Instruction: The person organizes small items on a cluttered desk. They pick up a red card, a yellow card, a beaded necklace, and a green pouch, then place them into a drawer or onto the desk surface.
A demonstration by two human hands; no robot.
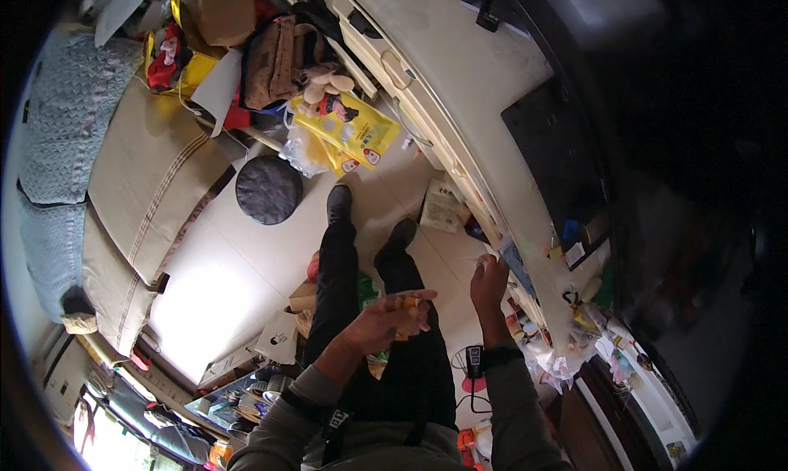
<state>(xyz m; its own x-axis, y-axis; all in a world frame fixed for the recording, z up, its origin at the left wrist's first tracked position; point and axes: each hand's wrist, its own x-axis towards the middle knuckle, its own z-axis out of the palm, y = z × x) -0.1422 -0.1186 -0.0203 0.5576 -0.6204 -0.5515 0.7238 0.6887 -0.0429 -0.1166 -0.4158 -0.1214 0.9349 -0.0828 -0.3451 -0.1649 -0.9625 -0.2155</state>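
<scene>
My left hand (383,323) is in front of my thighs, its fingers wrapped around a small orange-yellow packet (402,334). Its index finger points out to the right, and the fingers hide much of the packet. Off to the right, beside the long cabinet, my right hand (490,283) is raised with the fingertips pinched together. A wisp of what looks like clear plastic film (474,260) shows at those fingertips. Both wrists wear dark straps. My legs (336,274) in black trousers stretch ahead over the pale tiled floor.
A round black stool (269,190) stands ahead on the left, near a beige sofa (148,169). Yellow printed bags (354,132) and a brown bag (280,61) are heaped ahead. Along the right runs a long cabinet (458,70) with a pale top. A paper bag (442,206) leans by its base.
</scene>
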